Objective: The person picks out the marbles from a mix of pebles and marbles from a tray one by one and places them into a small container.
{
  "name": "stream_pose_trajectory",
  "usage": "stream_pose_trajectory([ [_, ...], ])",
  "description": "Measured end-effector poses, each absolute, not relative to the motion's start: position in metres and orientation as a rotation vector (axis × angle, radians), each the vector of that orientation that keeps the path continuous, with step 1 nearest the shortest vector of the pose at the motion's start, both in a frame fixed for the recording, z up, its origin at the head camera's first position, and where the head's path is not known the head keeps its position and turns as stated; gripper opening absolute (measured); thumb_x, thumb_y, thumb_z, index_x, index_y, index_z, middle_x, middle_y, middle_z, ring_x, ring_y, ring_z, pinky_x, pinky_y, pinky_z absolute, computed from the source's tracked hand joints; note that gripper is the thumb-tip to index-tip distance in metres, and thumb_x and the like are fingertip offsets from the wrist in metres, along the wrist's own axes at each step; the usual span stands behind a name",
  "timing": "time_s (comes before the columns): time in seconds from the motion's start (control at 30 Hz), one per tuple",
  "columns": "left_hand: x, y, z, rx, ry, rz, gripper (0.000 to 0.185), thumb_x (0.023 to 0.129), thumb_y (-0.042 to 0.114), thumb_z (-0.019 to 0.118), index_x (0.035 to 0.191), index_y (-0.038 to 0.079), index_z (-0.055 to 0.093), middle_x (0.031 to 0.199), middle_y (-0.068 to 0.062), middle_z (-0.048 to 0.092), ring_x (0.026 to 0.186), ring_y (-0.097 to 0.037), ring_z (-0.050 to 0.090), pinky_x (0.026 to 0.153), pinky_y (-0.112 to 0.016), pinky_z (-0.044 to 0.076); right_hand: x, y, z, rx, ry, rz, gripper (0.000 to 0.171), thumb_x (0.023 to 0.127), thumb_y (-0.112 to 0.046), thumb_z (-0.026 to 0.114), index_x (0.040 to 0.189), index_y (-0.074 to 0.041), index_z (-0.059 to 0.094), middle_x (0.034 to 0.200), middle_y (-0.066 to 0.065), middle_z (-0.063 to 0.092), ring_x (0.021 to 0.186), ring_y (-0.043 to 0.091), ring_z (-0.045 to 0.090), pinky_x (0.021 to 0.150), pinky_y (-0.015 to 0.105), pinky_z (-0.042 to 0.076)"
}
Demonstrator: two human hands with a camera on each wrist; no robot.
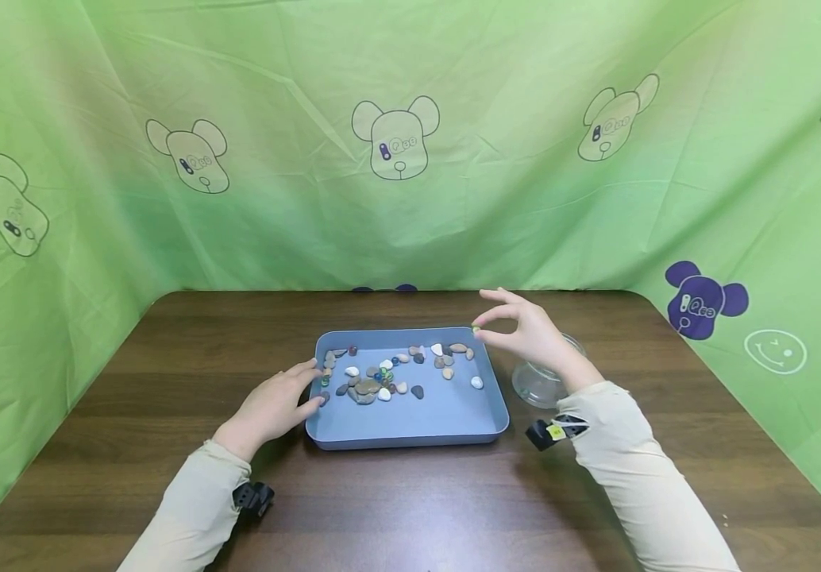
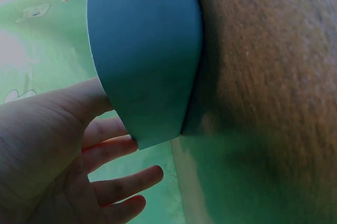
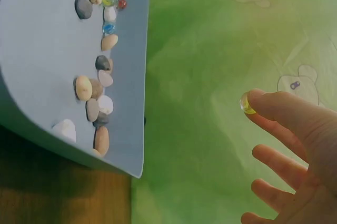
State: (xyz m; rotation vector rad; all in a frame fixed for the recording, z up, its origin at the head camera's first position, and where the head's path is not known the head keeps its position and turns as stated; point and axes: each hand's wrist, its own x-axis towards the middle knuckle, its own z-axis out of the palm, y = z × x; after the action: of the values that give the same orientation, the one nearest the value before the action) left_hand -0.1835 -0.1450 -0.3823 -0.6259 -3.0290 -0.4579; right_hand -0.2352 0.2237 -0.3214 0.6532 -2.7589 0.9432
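A blue tray (image 1: 453,421) sits mid-table with several pebbles (image 1: 366,388) and glass marbles (image 1: 380,374) scattered in it. My right hand (image 1: 525,334) hovers above the tray's far right corner and pinches a small yellowish marble (image 1: 476,328) between thumb and forefinger; the marble (image 3: 246,104) shows at the fingertip in the right wrist view. My left hand (image 1: 278,401) rests with straight fingers against the tray's left rim (image 2: 142,76). A clear glass bowl (image 1: 535,381) stands right of the tray, partly behind my right wrist.
The dark wooden table (image 1: 167,357) is walled on three sides by green cloth (image 1: 410,159) printed with bear heads. Small black wrist cameras (image 1: 253,499) sit on both sleeves. Bare wood lies left of and in front of the tray.
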Motion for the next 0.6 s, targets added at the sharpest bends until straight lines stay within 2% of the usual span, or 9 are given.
stream_pose_trajectory([
  [0.5,-0.182,-0.145,-0.381,-0.635,-3.028,-0.463,0.043,0.09,0.025,0.059,0.128,0.004,0.055,0.142,-0.018,0.045,0.129,-0.035,0.046,0.105,-0.053,0.037,-0.231,0.241,-0.325,0.597,-2.758,0.946,0.016,0.08,-0.016,0.072,0.094,-0.009,0.073,0.14,0.016,0.047,0.137,0.039,0.032,0.11,0.055,0.028],
  [0.6,-0.182,-0.145,-0.381,-0.633,-3.025,-0.464,0.043,0.09,0.025,0.059,0.128,0.004,0.056,0.142,-0.018,0.045,0.128,-0.035,0.047,0.105,-0.053,0.037,-0.229,0.245,-0.324,0.582,-2.759,0.943,0.016,0.08,-0.017,0.072,0.094,-0.01,0.073,0.141,0.015,0.047,0.136,0.039,0.034,0.105,0.052,0.036],
])
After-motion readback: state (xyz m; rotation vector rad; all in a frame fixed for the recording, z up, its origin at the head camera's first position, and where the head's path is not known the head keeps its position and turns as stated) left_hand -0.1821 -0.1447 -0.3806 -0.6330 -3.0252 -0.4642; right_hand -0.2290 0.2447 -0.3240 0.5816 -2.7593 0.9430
